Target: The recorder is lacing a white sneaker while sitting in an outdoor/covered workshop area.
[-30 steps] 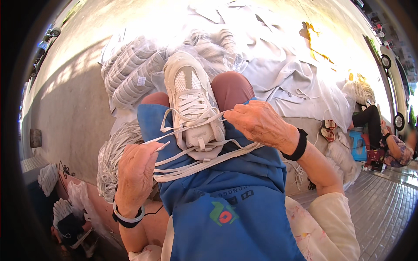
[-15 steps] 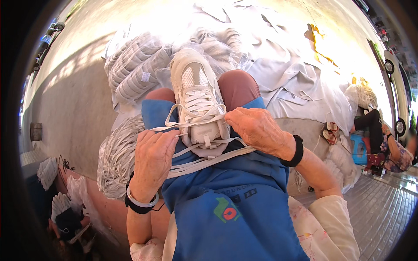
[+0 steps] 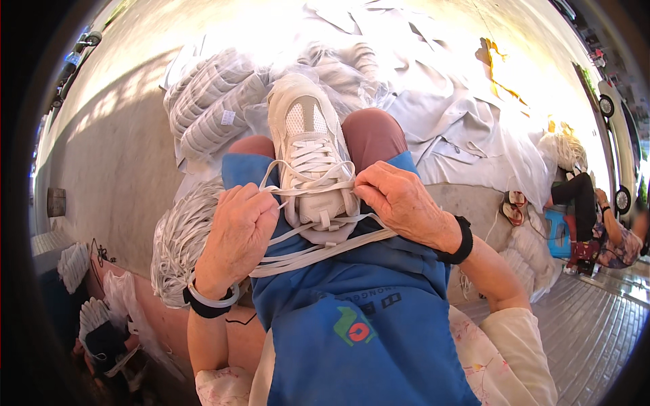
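A pale beige sneaker (image 3: 308, 135) rests on my lap between my knees, toe pointing away from me. Flat white shoelaces (image 3: 313, 162) criss-cross up its tongue. My left hand (image 3: 242, 227) is closed, its fingers pinching a lace left of the shoe's collar. On the other side my right hand (image 3: 399, 203) pinches a lace close against the collar's right edge. Between the two hands the lace crosses over the top of the tongue. More loose laces (image 3: 318, 254) lie across the blue apron (image 3: 365, 298) below the heel.
A thick bundle of white laces (image 3: 181, 247) hangs beside my left knee. Plastic-wrapped rows of sneakers (image 3: 213, 101) lie ahead on a pale sheet (image 3: 453, 122). At far right another person (image 3: 613, 230) sits by a blue stool (image 3: 557, 233). Gloves and plastic bags (image 3: 122, 304) are at lower left.
My left hand has turned and risen slightly, its fingers now more curled around the lace. My right hand has shifted a little down and right, still pinching. The sneaker has barely moved.
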A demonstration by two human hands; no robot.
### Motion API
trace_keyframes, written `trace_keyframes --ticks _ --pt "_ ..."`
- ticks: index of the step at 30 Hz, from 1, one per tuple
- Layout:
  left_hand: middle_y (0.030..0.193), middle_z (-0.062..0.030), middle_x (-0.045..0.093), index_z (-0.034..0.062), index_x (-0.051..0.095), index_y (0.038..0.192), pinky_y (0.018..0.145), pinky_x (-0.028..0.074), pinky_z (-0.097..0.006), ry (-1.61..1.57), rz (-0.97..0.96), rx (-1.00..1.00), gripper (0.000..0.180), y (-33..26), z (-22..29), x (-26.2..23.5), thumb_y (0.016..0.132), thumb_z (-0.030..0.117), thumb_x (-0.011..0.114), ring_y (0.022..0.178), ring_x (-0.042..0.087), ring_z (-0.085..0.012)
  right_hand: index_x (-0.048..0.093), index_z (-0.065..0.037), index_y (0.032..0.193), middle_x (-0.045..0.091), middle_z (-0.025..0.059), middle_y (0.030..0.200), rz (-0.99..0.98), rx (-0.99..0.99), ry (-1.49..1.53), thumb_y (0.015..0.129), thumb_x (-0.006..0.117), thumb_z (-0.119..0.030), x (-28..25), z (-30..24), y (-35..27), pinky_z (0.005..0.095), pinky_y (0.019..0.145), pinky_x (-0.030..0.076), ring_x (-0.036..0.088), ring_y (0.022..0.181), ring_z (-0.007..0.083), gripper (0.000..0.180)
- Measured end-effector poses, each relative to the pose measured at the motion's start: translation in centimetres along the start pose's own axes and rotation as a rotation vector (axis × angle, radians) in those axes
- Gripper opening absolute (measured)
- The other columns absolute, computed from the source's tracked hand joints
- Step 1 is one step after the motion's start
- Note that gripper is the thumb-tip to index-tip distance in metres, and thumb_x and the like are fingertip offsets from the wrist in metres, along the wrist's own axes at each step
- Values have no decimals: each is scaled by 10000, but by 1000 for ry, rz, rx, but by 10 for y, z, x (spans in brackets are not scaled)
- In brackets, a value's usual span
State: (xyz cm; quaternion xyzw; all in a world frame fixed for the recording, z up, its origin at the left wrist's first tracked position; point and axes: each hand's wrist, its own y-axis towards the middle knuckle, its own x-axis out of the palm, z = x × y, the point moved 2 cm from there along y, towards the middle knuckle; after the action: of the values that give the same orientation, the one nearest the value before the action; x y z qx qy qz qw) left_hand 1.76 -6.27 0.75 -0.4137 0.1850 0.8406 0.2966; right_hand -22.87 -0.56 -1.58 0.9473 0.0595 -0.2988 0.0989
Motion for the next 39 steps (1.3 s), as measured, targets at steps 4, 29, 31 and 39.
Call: trace_keyframes --ticks 4,29,31,39 --pt "759 -104 465 27 535 788 765 373 -374 -141 -96 -61 113 4 -6 2 884 80 506 770 474 -287 624 -5 887 561 115 755 23 36 -2 890 622 -67 2 1 1 347 612 446 552 676 276 63" --pt "842 -71 530 79 589 858 908 368 -431 204 92 151 92 5 8 24 815 115 662 883 528 -273 588 -44 945 529 86 887 133 -105 -504 748 747 -164 17 -29 -15 363 748 422 538 848 262 280" --pt "945 -66 565 96 618 965 997 328 -460 12 447 18 243 -8 10 28 761 146 740 976 542 -271 568 -14 1016 576 111 954 61 8 -473 764 731 -117 22 -28 -16 367 775 455 578 877 277 316" --pt "1029 -78 585 89 634 1019 931 333 -434 288 434 -7 384 -20 32 32 668 101 790 995 524 -284 552 -19 1043 572 82 855 135 -236 -521 792 597 -95 29 -22 -18 330 712 442 586 714 218 266"
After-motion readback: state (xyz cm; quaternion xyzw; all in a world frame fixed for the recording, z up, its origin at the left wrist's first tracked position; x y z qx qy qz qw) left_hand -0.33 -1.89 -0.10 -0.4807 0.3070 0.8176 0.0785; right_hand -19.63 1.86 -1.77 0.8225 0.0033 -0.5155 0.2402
